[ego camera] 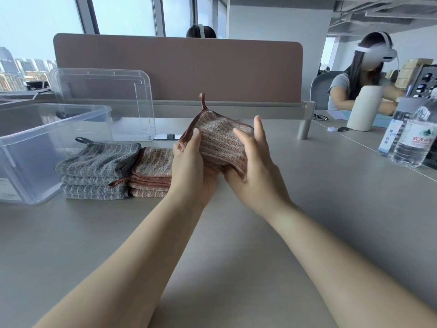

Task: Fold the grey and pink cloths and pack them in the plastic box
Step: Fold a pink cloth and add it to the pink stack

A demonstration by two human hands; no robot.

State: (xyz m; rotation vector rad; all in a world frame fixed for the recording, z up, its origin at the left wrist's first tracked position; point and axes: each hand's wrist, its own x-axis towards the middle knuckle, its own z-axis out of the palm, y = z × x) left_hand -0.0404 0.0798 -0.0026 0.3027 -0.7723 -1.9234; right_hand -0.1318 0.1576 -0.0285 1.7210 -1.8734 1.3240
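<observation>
A folded pink cloth (218, 140) is held up above the table between both hands, its hanging loop pointing upward. My left hand (191, 169) grips its left edge, thumb on top. My right hand (254, 171) holds its right side from below, with the thumb on the cloth's front and the fingers extended upward. On the table to the left lie a stack of folded grey cloths (97, 171) and, beside it, a stack of folded pink cloths (152, 174). The clear plastic box (30, 147) stands open at the far left, next to the grey stack.
The box's clear lid (106, 100) leans against the desk divider (179, 67) behind the stacks. Two water bottles (411, 136) and a white cylindrical container (363, 108) stand at the right. A person wearing a headset sits at the neighbouring desk on the right.
</observation>
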